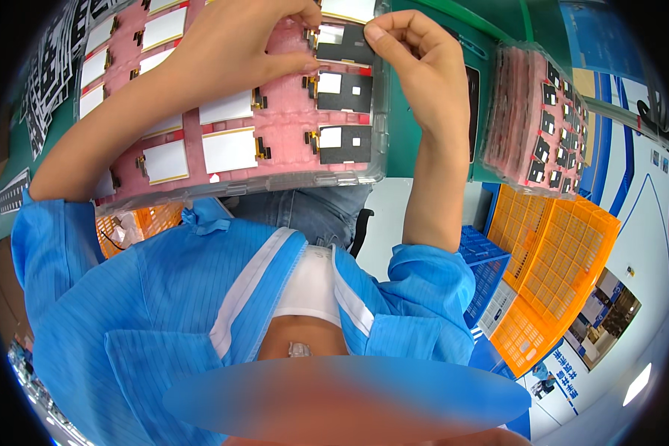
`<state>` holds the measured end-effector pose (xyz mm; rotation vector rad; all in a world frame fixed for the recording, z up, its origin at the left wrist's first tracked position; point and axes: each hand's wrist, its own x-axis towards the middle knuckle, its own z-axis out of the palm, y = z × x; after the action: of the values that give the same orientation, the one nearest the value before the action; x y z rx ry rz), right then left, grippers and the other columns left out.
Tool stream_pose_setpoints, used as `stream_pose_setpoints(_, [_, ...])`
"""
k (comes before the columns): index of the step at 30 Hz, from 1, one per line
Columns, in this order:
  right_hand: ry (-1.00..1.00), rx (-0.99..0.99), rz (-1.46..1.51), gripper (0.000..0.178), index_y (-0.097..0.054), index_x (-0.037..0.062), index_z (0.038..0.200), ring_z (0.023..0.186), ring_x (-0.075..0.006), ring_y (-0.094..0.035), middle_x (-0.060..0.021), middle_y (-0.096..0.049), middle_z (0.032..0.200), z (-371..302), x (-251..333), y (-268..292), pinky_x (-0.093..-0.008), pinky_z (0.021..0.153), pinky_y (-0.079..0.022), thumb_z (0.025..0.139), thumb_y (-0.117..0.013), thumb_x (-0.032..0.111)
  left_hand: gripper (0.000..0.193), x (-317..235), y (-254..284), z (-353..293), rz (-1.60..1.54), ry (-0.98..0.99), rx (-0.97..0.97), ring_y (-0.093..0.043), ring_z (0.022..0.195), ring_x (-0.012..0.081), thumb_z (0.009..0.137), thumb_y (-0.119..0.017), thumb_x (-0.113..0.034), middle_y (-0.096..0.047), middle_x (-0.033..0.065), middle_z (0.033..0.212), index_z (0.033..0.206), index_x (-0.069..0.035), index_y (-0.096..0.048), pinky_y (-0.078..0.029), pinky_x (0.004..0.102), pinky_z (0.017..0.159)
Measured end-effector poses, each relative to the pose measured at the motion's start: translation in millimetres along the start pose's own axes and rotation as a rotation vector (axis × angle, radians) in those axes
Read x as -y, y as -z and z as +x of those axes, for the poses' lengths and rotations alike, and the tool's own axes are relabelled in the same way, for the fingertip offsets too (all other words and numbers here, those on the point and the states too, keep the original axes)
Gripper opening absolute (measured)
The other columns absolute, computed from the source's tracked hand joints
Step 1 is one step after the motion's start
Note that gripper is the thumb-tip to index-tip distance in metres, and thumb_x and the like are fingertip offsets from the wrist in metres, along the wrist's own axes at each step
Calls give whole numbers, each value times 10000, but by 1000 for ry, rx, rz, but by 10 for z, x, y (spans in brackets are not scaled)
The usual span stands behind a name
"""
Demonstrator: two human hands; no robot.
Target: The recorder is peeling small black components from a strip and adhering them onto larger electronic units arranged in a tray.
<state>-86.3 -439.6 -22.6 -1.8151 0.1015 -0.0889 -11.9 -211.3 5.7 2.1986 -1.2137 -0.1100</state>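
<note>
From the head camera, looking down, I see a green desk [405,119] running across the top of the view. Orange crates [554,275] and a blue crate [487,271] stand on a pale floor at the right.

A clear tray [275,182] lined in pink sits on the desk at upper centre, holding rows of white and black rectangular panels. A second stack of pink-lined trays [531,123] stands to its right, apart from it.

A black panel [346,46] lies near the tray's top right corner, its long axis running left to right.

My right hand [416,67] pinches the panel's right edge between thumb and forefinger. My left hand [238,44] rests over the tray just left of that panel, fingers curled against its left end; I cannot tell whether it grips.
</note>
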Motion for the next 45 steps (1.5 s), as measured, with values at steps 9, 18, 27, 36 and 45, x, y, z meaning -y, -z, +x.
stream_pose_setpoints(9, [8, 1, -29, 119, -700, -3, 992, 817, -50, -606, 5, -692, 881, -8, -1, -7, -199, 738, -450, 932, -716, 99, 393, 17, 4, 3, 8, -37, -9, -628, 897, 317, 709, -867, -172, -618, 116, 994, 999, -38, -638, -516, 377, 754])
stream_pose_setpoints(18, [-140, 39, 106, 64, -641, 33, 908, 661, -1, -456, 68, -570, 760, -43, 124, -84, -165, 589, -360, 947, -687, 53, 380, -2, 2, 17, -24, -38, -17, -636, 879, 300, 702, -873, -158, -627, 113, 997, 979, -30, -646, -522, 360, 732])
stream_pose_setpoints(27, [-29, -36, -13, 82, -641, 16, 878, 635, 13, -438, 72, -562, 732, -78, 104, -147, -160, 556, -344, 935, -698, 29, 379, -4, 1, 14, -17, -30, -16, -643, 896, 301, 700, -876, -148, -636, 116, 1004, 983, -27, -655, -530, 357, 745])
stream_pose_setpoints(36, [59, -93, -179, 104, -635, 1, 860, 617, 0, -433, 53, -560, 689, -113, 161, -181, -191, 540, -350, 903, -726, 27, 371, -2, -1, 10, -46, 1, -16, -649, 859, 289, 697, -874, -125, -641, 116, 1000, 980, -15, -661, -530, 344, 709])
stream_pose_setpoints(45, [514, -257, -446, 148, -637, 5, 933, 625, -119, -508, -88, -575, 706, -119, 256, -245, -255, 600, -418, 845, -750, 41, 365, 13, -6, 35, -27, -33, -26, -646, 860, 291, 696, -873, -132, -638, 114, 1002, 968, -19, -658, -528, 346, 715])
